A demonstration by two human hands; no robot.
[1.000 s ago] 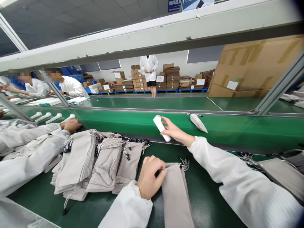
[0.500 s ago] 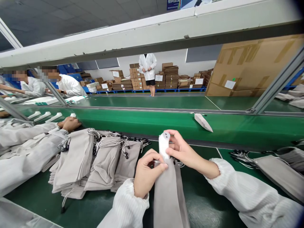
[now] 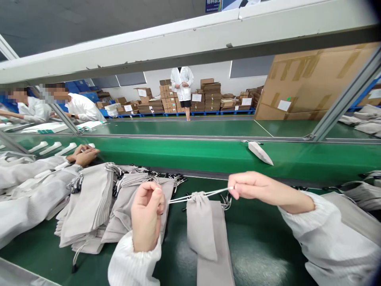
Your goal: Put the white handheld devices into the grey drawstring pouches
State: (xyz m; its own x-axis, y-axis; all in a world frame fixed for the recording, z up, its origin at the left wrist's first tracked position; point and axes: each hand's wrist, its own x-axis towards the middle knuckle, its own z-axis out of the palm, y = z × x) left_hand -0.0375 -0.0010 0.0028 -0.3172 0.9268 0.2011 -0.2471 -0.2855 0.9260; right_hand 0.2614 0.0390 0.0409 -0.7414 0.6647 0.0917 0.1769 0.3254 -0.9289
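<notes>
A grey drawstring pouch (image 3: 201, 226) lies bulging on the green bench, its neck gathered and its white cords (image 3: 205, 195) stretched out to both sides. My right hand (image 3: 256, 188) pinches the cord ends on the right. My left hand (image 3: 147, 214) is raised at the left end of the cords, its fingers pinched together around them. The white item from the earlier frames is hidden from view. Below the pouch lies a flat, long grey pouch (image 3: 214, 254). A pile of similar grey pouches (image 3: 89, 210) sits left of my left hand.
A co-worker's hand (image 3: 85, 155) rests at the edge of a raised green conveyor belt (image 3: 178, 155), near several white items (image 3: 53, 149). A grey pouch (image 3: 260, 153) lies on the belt. More pouches (image 3: 354, 198) lie at the right.
The white item is no longer visible, and the pouch now lies bulging with its neck drawn tight. My hands have moved apart, holding the cords instead of the item and pouch.
</notes>
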